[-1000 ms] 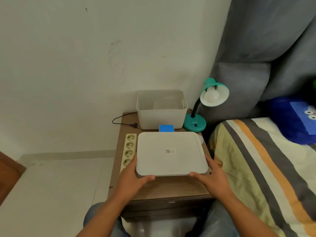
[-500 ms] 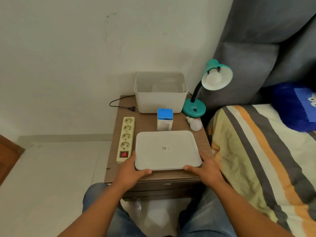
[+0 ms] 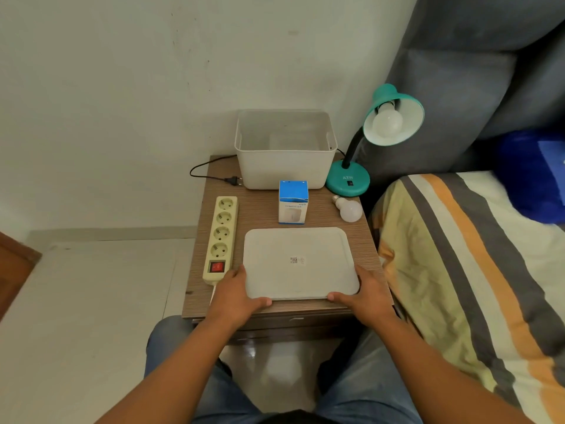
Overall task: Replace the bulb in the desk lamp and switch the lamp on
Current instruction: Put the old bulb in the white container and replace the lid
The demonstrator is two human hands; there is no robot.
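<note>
A teal desk lamp point(image 3: 348, 179) stands at the back right of the wooden bedside table point(image 3: 263, 215), with a white bulb point(image 3: 387, 121) in its shade. A loose white bulb point(image 3: 348, 209) lies in front of the lamp base. A blue and white bulb box point(image 3: 293, 202) stands upright mid-table. The white bin lid point(image 3: 298, 261) lies flat at the table's front. My left hand point(image 3: 237, 293) grips its near left corner and my right hand point(image 3: 365, 293) grips its near right corner, thumbs along the front edge.
An open white bin point(image 3: 286, 166) stands at the back against the wall. A cream power strip point(image 3: 220, 238) with a red switch lies along the left edge. The lamp's black plug point(image 3: 232, 179) lies unplugged behind it. A bed with striped bedding point(image 3: 467, 270) borders the table on the right.
Both hands brought the lid down and toward me onto the table's front. The bulb box and loose bulb, hidden at first, are uncovered behind it.
</note>
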